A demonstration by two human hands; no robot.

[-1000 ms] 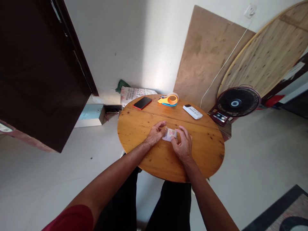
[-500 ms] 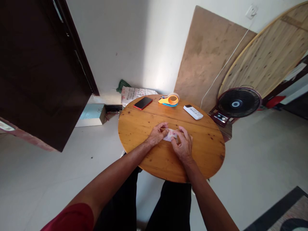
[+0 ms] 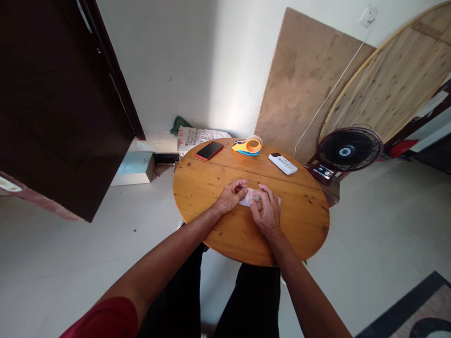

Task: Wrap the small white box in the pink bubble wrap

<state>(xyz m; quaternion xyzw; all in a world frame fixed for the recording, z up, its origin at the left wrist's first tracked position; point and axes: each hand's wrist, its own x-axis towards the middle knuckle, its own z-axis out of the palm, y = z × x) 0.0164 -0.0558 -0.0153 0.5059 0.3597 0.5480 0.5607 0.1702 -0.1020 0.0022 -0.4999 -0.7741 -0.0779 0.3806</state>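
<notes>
A small pink-and-white printed paper (image 3: 248, 197) lies on the round wooden table (image 3: 197, 188), between my two hands. My left hand (image 3: 231, 195) has its thumb and fingers on the paper's left end. Curled over the right end is my right hand (image 3: 267, 209), its thumb and fingertips bent around the edge. Fingers cover both ends of the paper, so its full shape is hidden.
Along the table's far side lie a phone with a red edge (image 3: 209, 150), an orange tape dispenser (image 3: 243, 147) and a white handheld device (image 3: 283, 164). A black fan (image 3: 348, 150) stands right of the table. A dark door (image 3: 63, 103) is on the left.
The fingers of my right hand have shifted slightly at the paper's right end. My left hand stays almost where it was, and the objects on the table have not moved.
</notes>
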